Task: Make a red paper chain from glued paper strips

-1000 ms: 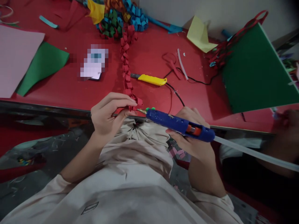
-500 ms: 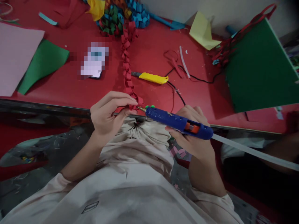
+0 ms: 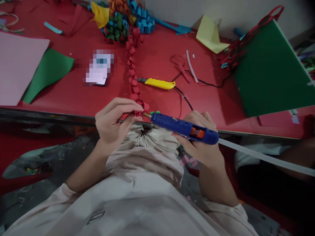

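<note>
A red paper chain [image 3: 132, 70] runs down the table from a heap of coloured chains. Its near end is pinched between the fingers and thumb of my left hand [image 3: 114, 123] at the table's front edge. My right hand [image 3: 200, 144] is wrapped around a blue glue gun [image 3: 177, 126], with a long whitish glue stick [image 3: 261, 155] poking out of its back. The gun's metal nozzle points left, right at the pinched red paper; whether it touches is too small to tell. My right fingers are partly hidden behind the gun.
On the red table [image 3: 157, 101] lie a yellow utility knife [image 3: 159, 84], a phone [image 3: 100, 67], a green sheet [image 3: 50, 72] and a pink sheet [image 3: 22, 65]. A black cord [image 3: 183, 95] loops behind the gun. A green board [image 3: 273, 72] stands at right. Blue and green chains [image 3: 145, 21] pile up at the back.
The glue gun and my right hand have shifted slightly left, with the nozzle closer to my left fingertips. My left hand keeps its pinch. The view has tilted slightly.
</note>
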Motion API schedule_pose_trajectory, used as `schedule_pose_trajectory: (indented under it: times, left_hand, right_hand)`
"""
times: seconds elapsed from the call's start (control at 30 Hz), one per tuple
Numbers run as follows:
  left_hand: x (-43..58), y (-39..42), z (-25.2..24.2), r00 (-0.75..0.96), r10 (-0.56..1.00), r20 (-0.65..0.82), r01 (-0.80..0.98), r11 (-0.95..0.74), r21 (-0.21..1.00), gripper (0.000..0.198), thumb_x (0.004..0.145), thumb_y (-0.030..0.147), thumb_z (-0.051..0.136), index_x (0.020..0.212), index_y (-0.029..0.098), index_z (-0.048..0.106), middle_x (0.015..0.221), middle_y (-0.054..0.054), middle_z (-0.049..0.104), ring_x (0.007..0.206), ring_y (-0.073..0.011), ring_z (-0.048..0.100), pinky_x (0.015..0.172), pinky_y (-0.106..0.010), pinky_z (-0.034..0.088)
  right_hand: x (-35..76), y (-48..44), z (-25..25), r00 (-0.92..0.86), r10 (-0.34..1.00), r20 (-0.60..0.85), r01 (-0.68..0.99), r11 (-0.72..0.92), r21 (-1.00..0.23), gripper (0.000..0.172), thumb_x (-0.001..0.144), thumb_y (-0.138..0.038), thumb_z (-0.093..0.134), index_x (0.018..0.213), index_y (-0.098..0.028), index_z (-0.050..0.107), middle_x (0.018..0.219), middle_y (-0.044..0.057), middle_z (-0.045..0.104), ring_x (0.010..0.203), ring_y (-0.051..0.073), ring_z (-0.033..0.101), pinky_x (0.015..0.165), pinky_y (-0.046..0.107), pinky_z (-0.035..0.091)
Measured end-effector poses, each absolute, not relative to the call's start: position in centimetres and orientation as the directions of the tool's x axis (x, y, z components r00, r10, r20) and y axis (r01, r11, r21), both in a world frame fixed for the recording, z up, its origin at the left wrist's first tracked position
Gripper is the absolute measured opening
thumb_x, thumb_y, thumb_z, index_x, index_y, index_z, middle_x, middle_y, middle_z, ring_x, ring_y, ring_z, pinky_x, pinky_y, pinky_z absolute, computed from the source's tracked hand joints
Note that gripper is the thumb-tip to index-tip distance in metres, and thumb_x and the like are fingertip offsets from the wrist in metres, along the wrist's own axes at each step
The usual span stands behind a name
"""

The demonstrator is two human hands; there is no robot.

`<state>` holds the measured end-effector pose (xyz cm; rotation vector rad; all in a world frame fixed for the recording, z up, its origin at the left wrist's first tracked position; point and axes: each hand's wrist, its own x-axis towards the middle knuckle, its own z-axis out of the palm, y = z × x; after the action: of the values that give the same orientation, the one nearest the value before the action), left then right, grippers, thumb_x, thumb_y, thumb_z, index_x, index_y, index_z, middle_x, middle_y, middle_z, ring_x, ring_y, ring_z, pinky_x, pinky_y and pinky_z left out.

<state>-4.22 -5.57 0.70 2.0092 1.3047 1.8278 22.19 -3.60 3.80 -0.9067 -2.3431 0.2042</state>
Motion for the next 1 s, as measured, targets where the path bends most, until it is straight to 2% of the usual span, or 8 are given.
schedule_pose_trajectory:
  times: [0.47, 0.57, 0.83, 1.0]
  left_hand:
    - [-4.08, -5.30, 0.49, -0.093, 0.624, 0.775, 0.493, -0.648, 0.581, 0.018, 0.089, 0.016, 0.079, 0.103, 0.027, 0.079, 0.097, -0.002, 0.078, 0.086, -0.0141, 0.073, 0.075, -0.026, 0.061]
    - [-4.08, -5.09, 0.49, -0.094, 0.589, 0.803, 0.497, -0.671, 0.550, 0.015, 0.088, 0.016, 0.079, 0.099, 0.025, 0.079, 0.094, -0.002, 0.078, 0.083, -0.0142, 0.074, 0.072, -0.024, 0.061]
    - [-4.11, -5.12, 0.67, -0.102, 0.601, 0.793, 0.505, -0.655, 0.561, 0.013, 0.091, 0.020, 0.077, 0.101, 0.029, 0.080, 0.094, -0.003, 0.078, 0.081, -0.0159, 0.074, 0.068, -0.028, 0.062]
    - [-4.15, -5.02, 0.56, -0.106, 0.590, 0.800, 0.501, -0.663, 0.556, 0.014, 0.088, 0.018, 0.081, 0.099, 0.026, 0.080, 0.094, -0.003, 0.078, 0.083, -0.0157, 0.075, 0.072, -0.026, 0.062]
  right_hand:
    - [22.31, -3.83, 3.50, -0.564, 0.671, 0.481, 0.587, 0.736, -0.338, 0.030, 0.100, -0.048, 0.061, 0.086, -0.024, 0.051, 0.076, 0.000, 0.059, 0.071, 0.019, 0.053, 0.071, 0.038, 0.029]
    - [22.34, -3.88, 3.54, -0.562, 0.684, 0.465, 0.595, 0.725, -0.346, 0.028, 0.099, -0.044, 0.064, 0.086, -0.023, 0.051, 0.077, 0.000, 0.060, 0.072, 0.019, 0.053, 0.071, 0.038, 0.029]
    - [22.27, -3.85, 3.52, -0.558, 0.683, 0.471, 0.595, 0.725, -0.347, 0.027, 0.097, -0.042, 0.066, 0.085, -0.023, 0.050, 0.076, 0.000, 0.058, 0.072, 0.019, 0.052, 0.071, 0.037, 0.028]
    - [22.18, -3.96, 3.50, -0.567, 0.671, 0.478, 0.573, 0.738, -0.356, 0.027, 0.098, -0.042, 0.065, 0.085, -0.023, 0.051, 0.076, -0.001, 0.058, 0.070, 0.019, 0.052, 0.071, 0.037, 0.028]
